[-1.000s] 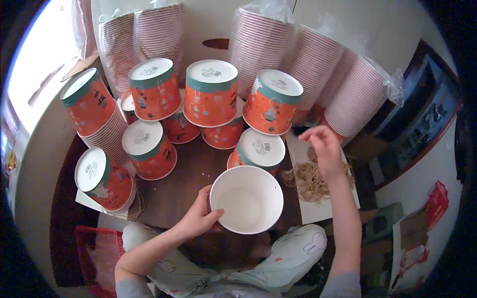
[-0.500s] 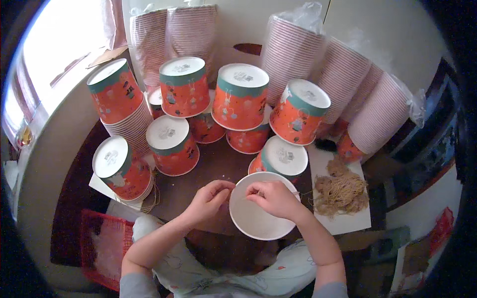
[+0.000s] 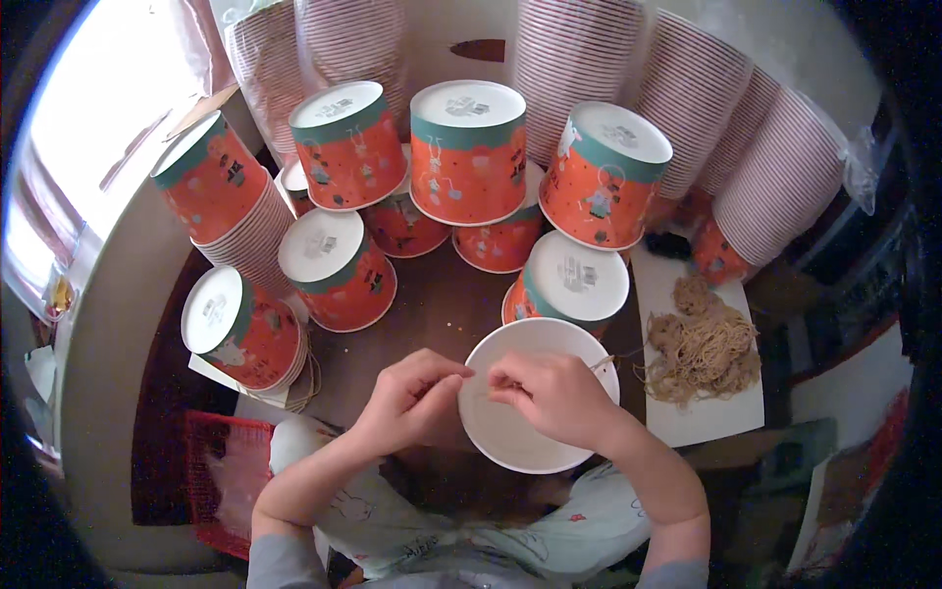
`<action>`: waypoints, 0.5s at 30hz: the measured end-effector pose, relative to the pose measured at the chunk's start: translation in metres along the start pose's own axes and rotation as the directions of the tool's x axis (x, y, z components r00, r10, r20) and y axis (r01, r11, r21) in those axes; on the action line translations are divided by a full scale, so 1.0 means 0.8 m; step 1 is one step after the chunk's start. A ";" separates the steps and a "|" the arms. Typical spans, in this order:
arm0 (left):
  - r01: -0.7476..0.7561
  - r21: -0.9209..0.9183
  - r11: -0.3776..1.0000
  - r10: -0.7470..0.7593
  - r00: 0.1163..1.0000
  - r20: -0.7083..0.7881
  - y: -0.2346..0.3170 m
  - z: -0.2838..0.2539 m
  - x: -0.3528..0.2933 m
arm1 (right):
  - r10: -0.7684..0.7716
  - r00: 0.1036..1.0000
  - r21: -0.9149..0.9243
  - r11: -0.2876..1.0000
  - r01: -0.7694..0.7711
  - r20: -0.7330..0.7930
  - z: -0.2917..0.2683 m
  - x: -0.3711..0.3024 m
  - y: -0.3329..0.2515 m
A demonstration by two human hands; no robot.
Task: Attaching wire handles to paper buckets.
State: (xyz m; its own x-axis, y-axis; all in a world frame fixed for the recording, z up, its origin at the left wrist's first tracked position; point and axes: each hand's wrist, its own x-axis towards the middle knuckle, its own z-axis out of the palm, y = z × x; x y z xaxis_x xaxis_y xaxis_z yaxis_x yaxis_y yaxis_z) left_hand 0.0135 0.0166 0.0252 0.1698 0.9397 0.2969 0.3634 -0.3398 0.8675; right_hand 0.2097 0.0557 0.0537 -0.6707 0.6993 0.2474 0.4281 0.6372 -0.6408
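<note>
A white-lined paper bucket (image 3: 530,442) sits mouth up in front of me, tilted slightly toward me. At the left of its rim my left hand (image 3: 417,398) is closed in a pinch of thumb and forefinger. My right hand (image 3: 554,393) hangs over the bucket's mouth, its fingertips pinched together. What either pinch holds is too small to make out. By the right rim, a short piece of twine (image 3: 602,362) shows beside my right hand. A tangled heap of brown twine (image 3: 711,348) lies on a white board to the right.
Upside-down orange buckets with green bands (image 3: 469,162) stand stacked across the dark table (image 3: 432,309). Tall bagged stacks of buckets (image 3: 579,79) rise behind. More twine (image 3: 312,378) lies at the left by a tilted bucket (image 3: 245,329). A red basket (image 3: 221,481) is at lower left.
The whole view has shifted, with the stacks appearing larger and closer. Both hands keep their pinches at the bucket, and the right one stays over its mouth.
</note>
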 end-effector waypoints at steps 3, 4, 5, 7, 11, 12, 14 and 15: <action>0.014 -0.073 0.997 -0.006 0.994 0.106 0.001 0.000 -0.006 | -0.081 0.996 -0.072 0.994 0.078 -0.045 0.005 -0.005 -0.005; 0.167 -0.105 0.980 -0.145 0.970 0.195 0.005 -0.001 -0.007 | -0.123 0.990 -0.089 0.989 0.117 -0.064 0.006 -0.005 -0.006; 0.318 -0.124 0.940 -0.274 0.919 0.285 0.008 -0.003 -0.008 | -0.163 0.983 -0.107 0.982 0.154 -0.082 0.007 -0.005 -0.007; 0.456 -0.226 0.861 -0.365 0.863 0.349 0.015 -0.005 -0.008 | -0.188 0.980 -0.136 0.975 0.178 -0.067 0.008 -0.005 -0.009; 0.753 -0.303 0.584 -0.536 0.638 0.553 0.038 -0.015 0.001 | -0.233 0.971 -0.176 0.959 0.221 -0.049 0.008 -0.003 -0.014; 0.752 -0.304 0.584 -0.534 0.639 0.554 0.034 -0.014 0.001 | -0.232 0.972 -0.178 0.959 0.220 -0.048 0.007 -0.003 -0.014; 0.760 -0.352 0.546 -0.495 0.632 0.597 0.022 -0.014 -0.001 | -0.233 0.972 -0.184 0.958 0.221 -0.043 0.008 -0.002 -0.015; 0.759 -0.354 0.546 -0.495 0.634 0.595 0.022 -0.015 -0.002 | -0.235 0.971 -0.184 0.957 0.224 -0.041 0.007 -0.002 -0.015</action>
State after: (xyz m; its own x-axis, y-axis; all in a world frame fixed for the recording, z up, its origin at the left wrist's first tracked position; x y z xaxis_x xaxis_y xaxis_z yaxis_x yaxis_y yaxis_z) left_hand 0.0088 0.0096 0.0444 0.4724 0.7401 -0.4786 0.0026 0.5419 0.8405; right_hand 0.2021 0.0450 0.0570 -0.7270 0.5425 0.4209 0.3708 0.8261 -0.4243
